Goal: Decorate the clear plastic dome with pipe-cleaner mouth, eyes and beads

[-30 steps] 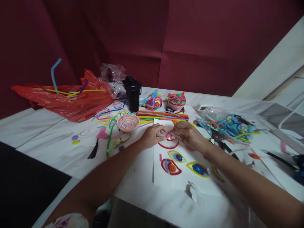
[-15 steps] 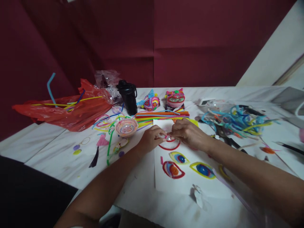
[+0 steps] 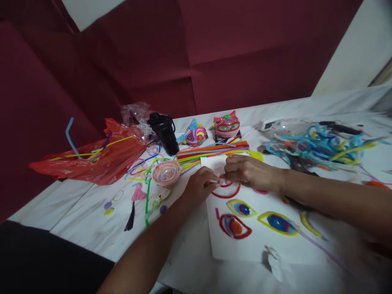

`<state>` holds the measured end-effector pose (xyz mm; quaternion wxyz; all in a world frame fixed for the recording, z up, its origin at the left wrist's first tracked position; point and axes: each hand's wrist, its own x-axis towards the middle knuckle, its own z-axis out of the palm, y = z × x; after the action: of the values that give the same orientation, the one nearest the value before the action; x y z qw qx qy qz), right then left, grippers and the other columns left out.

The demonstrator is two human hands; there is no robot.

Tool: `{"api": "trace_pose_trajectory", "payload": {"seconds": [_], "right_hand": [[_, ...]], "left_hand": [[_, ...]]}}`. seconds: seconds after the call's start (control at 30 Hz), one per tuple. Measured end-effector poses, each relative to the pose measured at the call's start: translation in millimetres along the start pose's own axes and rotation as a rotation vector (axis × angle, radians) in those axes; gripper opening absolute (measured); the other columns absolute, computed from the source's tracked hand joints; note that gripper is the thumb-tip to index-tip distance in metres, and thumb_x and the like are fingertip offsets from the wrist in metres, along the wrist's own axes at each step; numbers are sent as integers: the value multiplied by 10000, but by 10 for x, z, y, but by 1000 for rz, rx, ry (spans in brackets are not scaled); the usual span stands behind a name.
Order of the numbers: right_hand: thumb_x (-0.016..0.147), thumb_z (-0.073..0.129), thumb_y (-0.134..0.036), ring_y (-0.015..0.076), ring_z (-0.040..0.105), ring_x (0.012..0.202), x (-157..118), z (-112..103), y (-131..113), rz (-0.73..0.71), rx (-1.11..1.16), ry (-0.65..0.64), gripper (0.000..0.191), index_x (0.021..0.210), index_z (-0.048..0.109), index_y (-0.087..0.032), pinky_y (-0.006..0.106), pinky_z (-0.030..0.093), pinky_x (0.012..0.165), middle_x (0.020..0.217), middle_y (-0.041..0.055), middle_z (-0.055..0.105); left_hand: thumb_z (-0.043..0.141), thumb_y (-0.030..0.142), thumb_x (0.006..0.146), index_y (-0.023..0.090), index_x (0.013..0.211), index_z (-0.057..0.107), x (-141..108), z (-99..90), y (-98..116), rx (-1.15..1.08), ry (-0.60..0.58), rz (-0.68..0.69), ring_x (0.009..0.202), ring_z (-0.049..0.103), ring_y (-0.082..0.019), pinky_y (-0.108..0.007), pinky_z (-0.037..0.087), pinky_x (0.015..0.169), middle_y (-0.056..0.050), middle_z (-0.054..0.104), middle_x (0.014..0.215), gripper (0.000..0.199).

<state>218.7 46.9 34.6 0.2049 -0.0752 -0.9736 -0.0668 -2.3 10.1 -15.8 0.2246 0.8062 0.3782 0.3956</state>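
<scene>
Red pipe-cleaner loop (image 3: 226, 192) on paper (image 3: 245, 241), pinched between both hands' fingers (image 3: 217, 176)

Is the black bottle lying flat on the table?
No, the black bottle stands upright, a little tilted in the view, beside the red bag.

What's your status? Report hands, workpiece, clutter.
Left hand and right hand pinch a small red piece together above the white sheet. Red arc just beneath. Straight pipe cleaners lie behind, apart.
</scene>
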Motion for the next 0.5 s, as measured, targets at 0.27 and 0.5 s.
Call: {"api": "trace_pose_trajectory", "payload": {"seconds": [0.27,0.5], "right_hand": [[988,437,-184,185,456,740,21,-6,55,-23,-50,-101,334,777,696,-160,320,314,646,720,55,606],[982,443,-170,182,478,750,23,9,56,-9,-86,-110,344,749,696,-166,315,333,651,736,59,614]], "left_hand": [[664,215,787,204,827,678,9,-8,-11,76,5,30,704,556,-121,-241,460,646,-30,622,917,44],[669,204,773,205,823,674,22,14,-68,63,21,57,634,509,-102,-240,447,617,-20,607,897,51]]}}
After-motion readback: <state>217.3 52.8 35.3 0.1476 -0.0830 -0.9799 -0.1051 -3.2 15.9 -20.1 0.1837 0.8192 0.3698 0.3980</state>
